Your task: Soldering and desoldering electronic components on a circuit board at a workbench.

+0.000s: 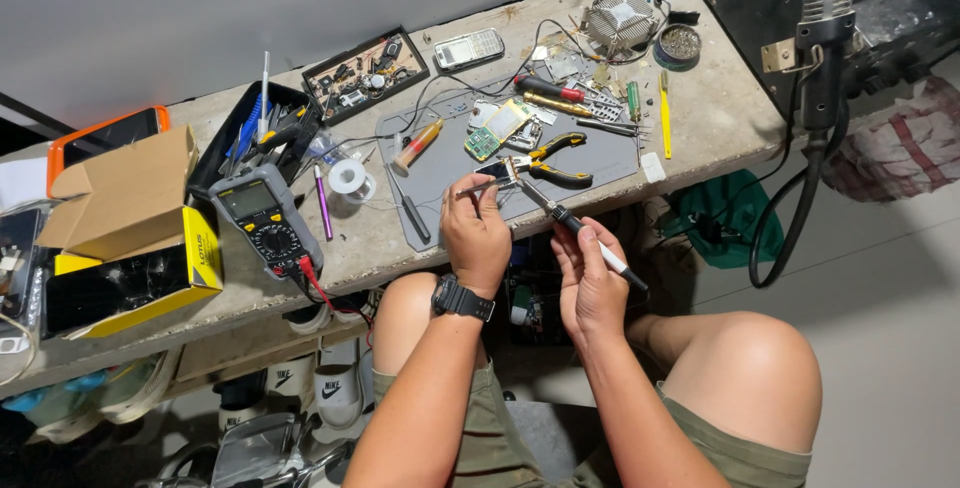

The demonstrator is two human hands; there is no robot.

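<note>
While held, part [497, 172] above left hand [476, 236].

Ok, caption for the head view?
Left hand pinches small circuit part; right hand applies slim black-and-white screwdriver above cluttered workbench.

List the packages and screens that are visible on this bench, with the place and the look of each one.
Cardboard box: far left, brown, flaps open.
Yellow box: under the cardboard box, yellow and black, rectangular.
Multimeter: right of the boxes, grey body, pale greenish screen, black dial.
Phone: back edge, silver, small pale screen, keypad.
Tablet: far left, behind the cardboard box, orange rim, dark screen.
</note>
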